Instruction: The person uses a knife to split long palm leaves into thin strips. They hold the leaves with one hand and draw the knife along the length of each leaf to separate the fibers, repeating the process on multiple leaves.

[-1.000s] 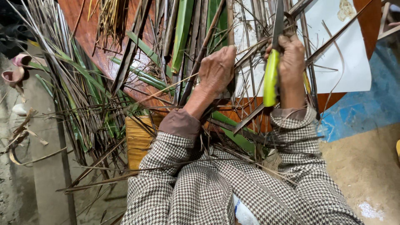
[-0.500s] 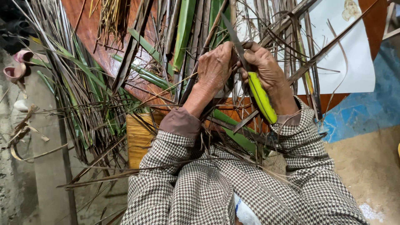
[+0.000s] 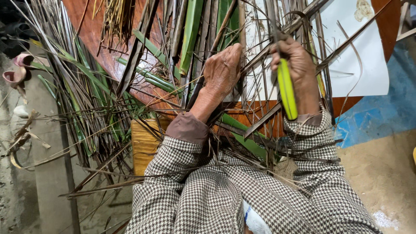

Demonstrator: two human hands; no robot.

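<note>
My left hand [image 3: 223,69] grips a bunch of thin dry palm leaf strips [image 3: 255,65] that run upward across my lap. My right hand [image 3: 299,65] is closed around a knife with a yellow-green handle [image 3: 287,89]; its blade points up into the strips and is mostly hidden among them. Both sleeves are houndstooth check. Green palm leaves [image 3: 190,30] lie among the dry strips just above my left hand.
A heap of dry and green leaf strips [image 3: 86,95] spreads to the left over a reddish board [image 3: 99,43]. A wooden block [image 3: 145,145] sits under my left forearm. A white sheet [image 3: 364,56] lies at upper right. Pink sandals [image 3: 17,71] rest at far left.
My right hand with the knife swung in toward my left hand, then moved back to the right and upright. My left hand kept its hold on the strips.
</note>
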